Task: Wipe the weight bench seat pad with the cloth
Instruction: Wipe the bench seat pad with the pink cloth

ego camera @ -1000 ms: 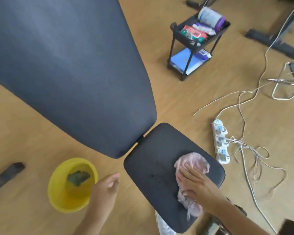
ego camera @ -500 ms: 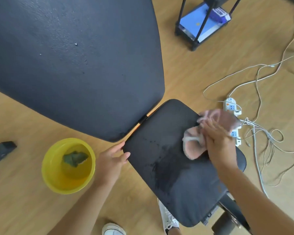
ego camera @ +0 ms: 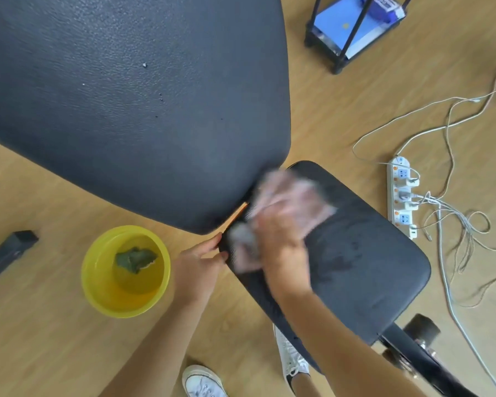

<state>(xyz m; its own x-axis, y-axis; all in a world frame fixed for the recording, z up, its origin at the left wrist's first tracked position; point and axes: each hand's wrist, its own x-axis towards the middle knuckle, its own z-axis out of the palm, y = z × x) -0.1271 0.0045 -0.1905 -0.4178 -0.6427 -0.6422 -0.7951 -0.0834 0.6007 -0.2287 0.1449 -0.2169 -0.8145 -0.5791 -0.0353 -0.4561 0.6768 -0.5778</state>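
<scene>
head view blurred the right hand [ego camera: 281,239] and the pink cloth [ego camera: 292,196] pressed on the seat pad [ego camera: 364,270] at its far corner; its finger grip could not be told. one left hand [ego camera: 196,265] clasped the seat pad's near-left edge. one yellow bowl [ego camera: 98,282] left of the seat pad held one green rag [ego camera: 135,257].

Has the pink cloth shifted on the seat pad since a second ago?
Yes. The pink cloth under the right hand has swept across the black seat pad to its end beside the large backrest pad.
</scene>
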